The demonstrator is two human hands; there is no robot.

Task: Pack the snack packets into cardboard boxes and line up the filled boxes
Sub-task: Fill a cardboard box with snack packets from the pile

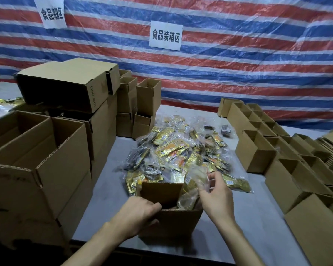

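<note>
A small open cardboard box (pixel 173 221) stands at the near edge of the grey table (pixel 258 217). My left hand (pixel 138 214) grips its left near corner, fingers curled over the rim. My right hand (pixel 213 196) is over the box's right side and pinches a clear plastic snack packet (pixel 192 189) that hangs half inside the box. Behind the box lies a heap of yellow, gold and black snack packets (pixel 181 150).
Large open cartons (pixel 38 162) are stacked at the left, with smaller boxes (pixel 142 104) behind them. Rows of small open boxes (pixel 288 160) run along the right side of the table. A striped tarp with paper signs (pixel 165 35) forms the back wall.
</note>
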